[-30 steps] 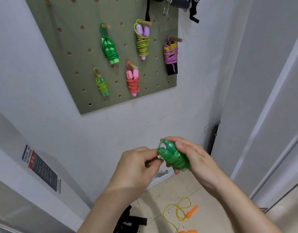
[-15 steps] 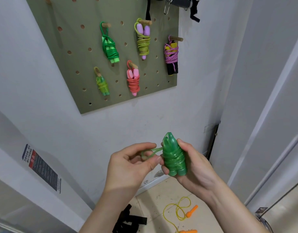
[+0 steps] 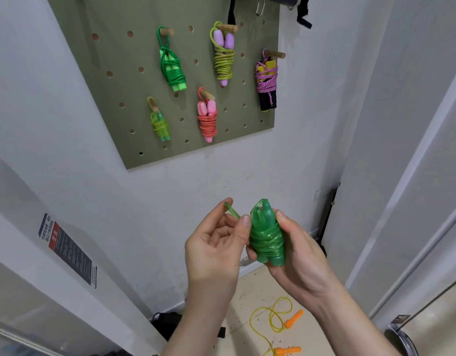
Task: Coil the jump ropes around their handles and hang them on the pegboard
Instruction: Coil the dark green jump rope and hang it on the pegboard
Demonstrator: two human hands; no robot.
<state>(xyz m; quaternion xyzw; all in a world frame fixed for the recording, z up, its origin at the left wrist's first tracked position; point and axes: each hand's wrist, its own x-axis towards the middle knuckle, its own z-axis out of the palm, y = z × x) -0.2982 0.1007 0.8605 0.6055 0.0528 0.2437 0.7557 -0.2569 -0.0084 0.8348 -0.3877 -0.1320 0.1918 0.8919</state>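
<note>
My right hand (image 3: 296, 249) grips a dark green jump rope (image 3: 266, 235), its cord coiled round the two upright handles. My left hand (image 3: 216, 242) pinches a short loop of that cord (image 3: 231, 211) sticking out to the left of the bundle. The olive pegboard (image 3: 114, 52) hangs on the wall above. Several coiled ropes hang on its wooden pegs: a bright green one (image 3: 171, 68), a purple-handled one (image 3: 223, 56), a pink-corded black one (image 3: 266, 82), a small lime one (image 3: 160, 124) and a pink one (image 3: 207, 116).
A yellow rope with orange handles (image 3: 278, 327) lies loose on the tan floor below my hands. A black strap (image 3: 168, 325) lies by the wall base. A white door frame (image 3: 401, 176) stands at right. Black gear (image 3: 302, 11) hangs above the pegboard.
My right hand has turned the green bundle upright and lifted it a little. My left hand has drawn the cord loop out to the left and raised it.
</note>
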